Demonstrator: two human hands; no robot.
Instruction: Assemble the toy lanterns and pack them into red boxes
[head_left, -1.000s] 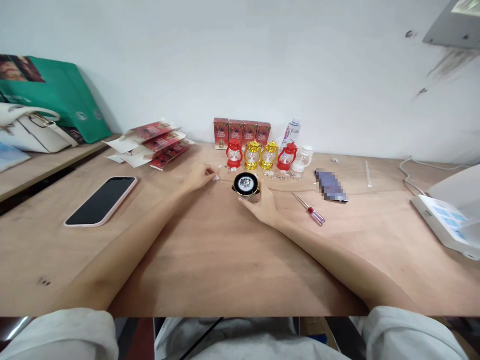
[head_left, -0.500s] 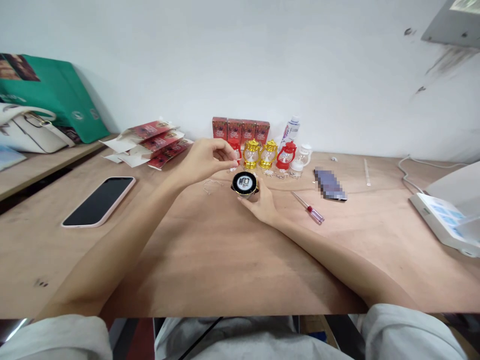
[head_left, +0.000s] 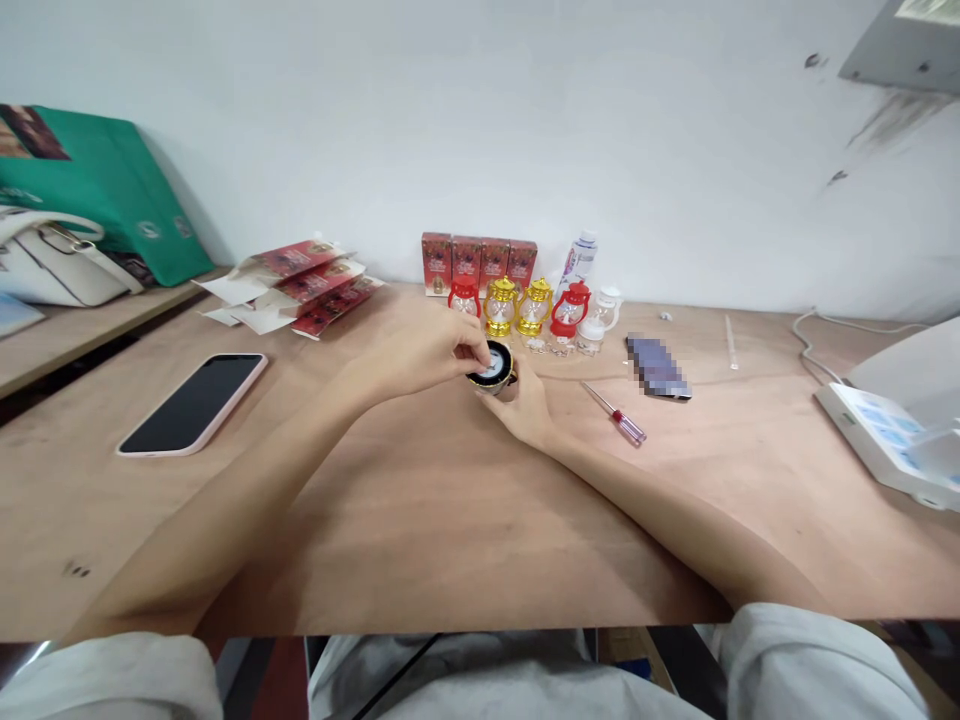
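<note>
The person's right hand (head_left: 525, 405) curls its fingers and thumb around the near and right sides of a round, black-faced piece (head_left: 498, 373) with gold trim. The left hand (head_left: 442, 350) brings its fingertips close together over the pale centre of that face; whether they pinch a small part or only press there, one cannot tell.

The work on this piece looks under way rather than finished, since both hands are on it. Beyond the fingers stand two gold lanterns (head_left: 500, 308), a red lantern (head_left: 570, 310) and a white lantern (head_left: 604, 305), all untouched; whether these are finished or waiting does not show. A screwdriver (head_left: 627, 427) lies to the right of the right fingers, in neither hand. Small loose bits (head_left: 559, 349) lie beyond the right fingers, probably left to be used or cleared.

The left fingers cover part of the pale centre, and the right hand hides much of the piece's side. Another red lantern (head_left: 465, 292), just beyond the left fingers, is partly covered by that hand. The loose bits are too small to identify.
</note>
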